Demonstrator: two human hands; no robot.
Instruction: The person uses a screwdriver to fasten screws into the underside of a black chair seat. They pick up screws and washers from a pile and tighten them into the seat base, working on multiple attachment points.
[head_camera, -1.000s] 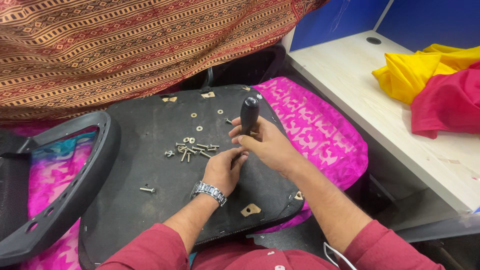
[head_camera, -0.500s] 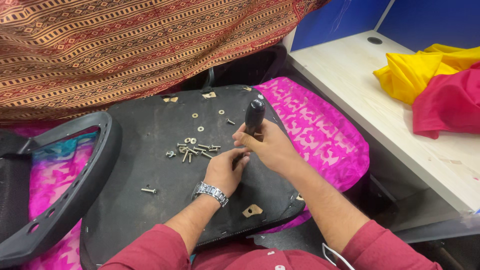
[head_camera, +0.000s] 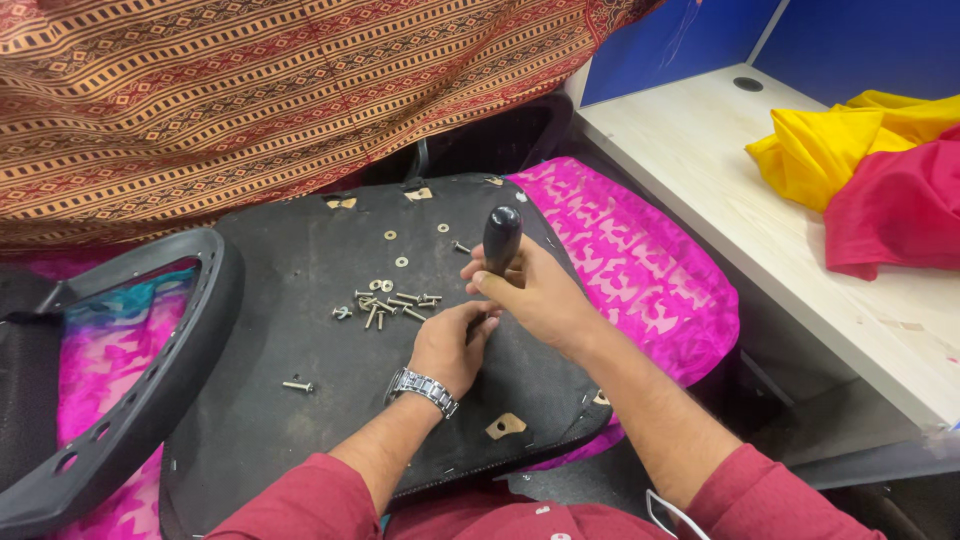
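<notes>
My right hand grips the black handle of a screwdriver, held upright over a dark, worn seat panel. Just below it, my left hand, with a metal watch on the wrist, rests on the panel with its fingertips pinched at the tool's lower end. What they pinch is hidden. A loose cluster of screws and washers lies on the panel left of my hands, and a single bolt sits farther left.
A black curved plastic frame lies at the left over pink fabric. A patterned striped cloth hangs behind. Pink cloth lies at the right of the panel. A pale desk holds yellow and red cloth.
The screwdriver handle has tilted slightly and both hands have shifted a little on the panel. The screws have stayed in place.
</notes>
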